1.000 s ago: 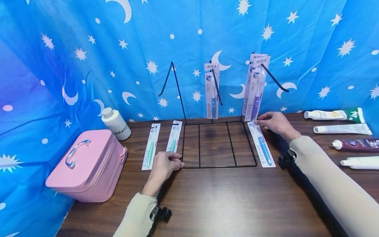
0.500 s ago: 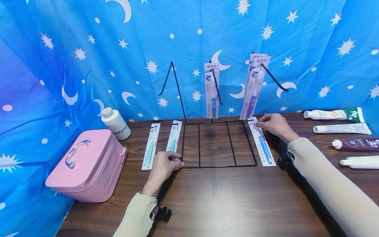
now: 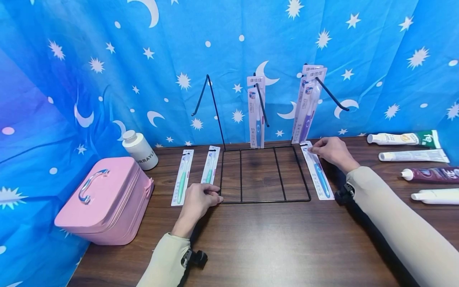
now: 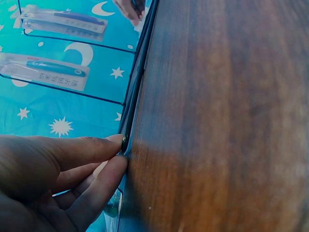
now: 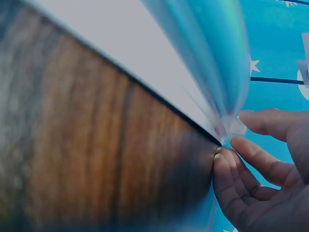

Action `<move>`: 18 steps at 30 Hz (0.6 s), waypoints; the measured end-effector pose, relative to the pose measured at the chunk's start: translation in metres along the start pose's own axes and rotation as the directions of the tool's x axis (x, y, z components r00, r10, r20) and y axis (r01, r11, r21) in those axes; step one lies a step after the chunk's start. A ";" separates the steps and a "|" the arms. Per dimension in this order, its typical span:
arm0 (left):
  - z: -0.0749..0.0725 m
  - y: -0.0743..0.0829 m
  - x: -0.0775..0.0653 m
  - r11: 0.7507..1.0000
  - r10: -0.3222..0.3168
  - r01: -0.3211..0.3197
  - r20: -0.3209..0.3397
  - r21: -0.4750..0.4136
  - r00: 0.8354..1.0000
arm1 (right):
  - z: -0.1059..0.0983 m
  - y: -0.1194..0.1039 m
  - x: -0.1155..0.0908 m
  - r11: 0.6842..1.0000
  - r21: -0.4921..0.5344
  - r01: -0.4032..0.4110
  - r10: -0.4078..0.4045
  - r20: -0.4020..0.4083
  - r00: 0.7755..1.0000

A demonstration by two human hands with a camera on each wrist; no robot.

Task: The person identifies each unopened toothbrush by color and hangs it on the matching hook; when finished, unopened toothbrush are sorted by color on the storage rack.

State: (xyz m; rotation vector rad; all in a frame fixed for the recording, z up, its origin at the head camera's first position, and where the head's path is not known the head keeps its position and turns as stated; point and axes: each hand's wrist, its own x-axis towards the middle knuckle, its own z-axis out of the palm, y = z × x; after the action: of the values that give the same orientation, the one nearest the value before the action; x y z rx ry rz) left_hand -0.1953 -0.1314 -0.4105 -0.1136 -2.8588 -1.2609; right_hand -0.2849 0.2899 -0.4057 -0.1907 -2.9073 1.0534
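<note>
Left hand (image 3: 197,199) pinches the front-left corner of the black wire display rack (image 3: 265,202), thumb and fingertips on the wire. Right hand (image 3: 333,152) pinches the top end of a flat white-and-clear pack holding a blue toothbrush (image 3: 321,179), just right of the rack's base; can't tell if that end is lifted. Two similar packs with green toothbrushes (image 3: 182,179) lie left of the rack, one partly behind the left hand. Rack's middle hook carries a blue-toothbrush pack (image 3: 257,123); right hook carries two overlapping packs (image 3: 308,115), front one purple.
</note>
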 end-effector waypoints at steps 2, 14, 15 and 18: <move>0.000 0.000 0.000 1.000 0.000 0.000 -0.001 0.002 1.000 | 0.000 -0.001 0.000 1.000 0.012 -0.009 0.009 -0.010 1.000; 0.000 0.001 0.000 1.000 0.014 -0.014 -0.008 0.006 1.000 | -0.025 -0.007 -0.015 0.977 0.204 -0.055 0.060 -0.020 0.998; 0.000 0.001 -0.001 1.000 0.011 -0.011 -0.007 0.005 1.000 | -0.028 -0.008 -0.017 0.973 0.224 -0.053 0.059 -0.020 0.998; -0.001 0.001 -0.001 1.000 0.002 -0.002 -0.002 0.001 1.000 | -0.041 -0.012 -0.025 0.969 0.245 -0.034 0.041 -0.023 0.999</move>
State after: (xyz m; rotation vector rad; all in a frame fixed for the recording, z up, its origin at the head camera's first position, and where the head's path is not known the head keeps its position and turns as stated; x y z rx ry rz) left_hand -0.1941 -0.1309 -0.4091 -0.1156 -2.8566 -1.2585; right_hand -0.2578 0.3034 -0.3667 -0.2490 -2.7256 1.3900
